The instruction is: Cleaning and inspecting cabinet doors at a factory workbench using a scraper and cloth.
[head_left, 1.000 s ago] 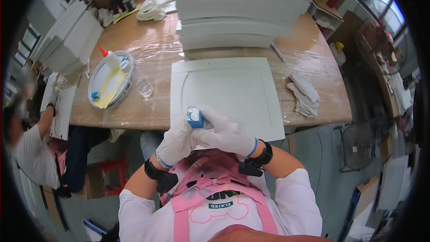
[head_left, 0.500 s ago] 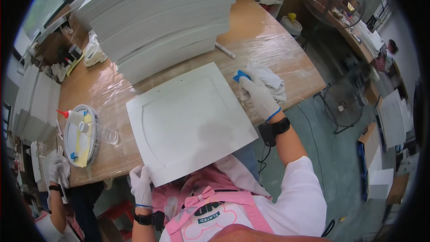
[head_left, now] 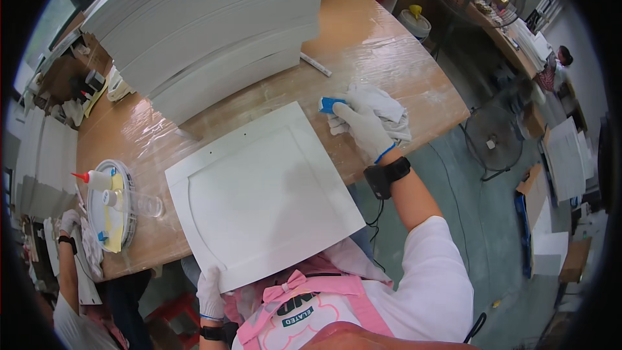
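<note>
A white cabinet door panel [head_left: 269, 188] with a shallow routed frame lies in front of me, its near edge jutting past the table toward my lap. At its near left corner my left hand [head_left: 210, 293], in a white glove, is closed on the edge; the fingers beneath are hidden. My gloved right hand [head_left: 364, 128] pinches a small blue sanding sponge [head_left: 332, 104] just off the panel's right edge. The sponge is clear of the panel. A crumpled white cloth [head_left: 392, 113] lies beside and partly behind that hand.
A tall stack of white panels [head_left: 214, 39] fills the table's [head_left: 434, 94] far side. To the left, a round tray [head_left: 96, 210] holds a red-tipped bottle [head_left: 97, 179] beside a clear container [head_left: 148, 205]. A co-worker's gloved hand [head_left: 70, 221] is at far left. A fan [head_left: 492, 142] stands right.
The panel sits slightly further left and lower in view. My left hand has closed on its corner; my right hand has shifted left with the sponge. The co-worker's hand has moved farther away.
</note>
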Available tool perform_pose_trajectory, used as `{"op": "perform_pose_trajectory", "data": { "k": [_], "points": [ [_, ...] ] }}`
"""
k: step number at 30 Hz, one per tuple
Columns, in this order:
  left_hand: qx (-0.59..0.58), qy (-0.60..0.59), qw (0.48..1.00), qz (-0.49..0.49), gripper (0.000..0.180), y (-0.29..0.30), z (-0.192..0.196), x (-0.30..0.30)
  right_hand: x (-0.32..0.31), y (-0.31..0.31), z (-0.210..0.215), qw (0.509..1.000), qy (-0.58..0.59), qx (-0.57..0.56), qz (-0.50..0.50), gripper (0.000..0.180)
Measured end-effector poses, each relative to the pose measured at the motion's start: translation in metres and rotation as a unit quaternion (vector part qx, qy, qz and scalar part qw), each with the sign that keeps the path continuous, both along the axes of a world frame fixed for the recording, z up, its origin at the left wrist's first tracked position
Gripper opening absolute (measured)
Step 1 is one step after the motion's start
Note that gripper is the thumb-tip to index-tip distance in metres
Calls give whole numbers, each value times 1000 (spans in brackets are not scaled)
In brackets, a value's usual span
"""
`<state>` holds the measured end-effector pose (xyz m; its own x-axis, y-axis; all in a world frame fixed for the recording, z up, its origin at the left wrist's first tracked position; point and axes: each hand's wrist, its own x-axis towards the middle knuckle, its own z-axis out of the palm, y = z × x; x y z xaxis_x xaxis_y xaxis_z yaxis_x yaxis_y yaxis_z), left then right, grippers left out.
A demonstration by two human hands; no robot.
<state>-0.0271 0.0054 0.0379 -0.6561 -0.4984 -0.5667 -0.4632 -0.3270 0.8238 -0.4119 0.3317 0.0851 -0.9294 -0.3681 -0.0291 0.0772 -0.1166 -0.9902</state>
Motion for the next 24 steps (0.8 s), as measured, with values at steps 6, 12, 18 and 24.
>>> {"op": "perform_pose_trajectory", "data": {
  "k": [6, 12, 18, 24],
  "points": [
    [-31, -4, 999, 20, 39, -1, -7, 2, -10, -13, -16, 884, 339, 312, -73, 41],
    [-32, -30, 999, 9, 39, -3, -5, 2, -18, -30, -26, 849, 399, 342, -50, 44],
    [-12, -22, 1000, 13, 41, -6, -7, 3, -24, -36, -20, 850, 391, 352, 3, 41],
    [-9, -25, 1000, 11, 39, -10, -12, 6, -28, -37, -22, 843, 408, 351, 13, 37]
  ]
}}
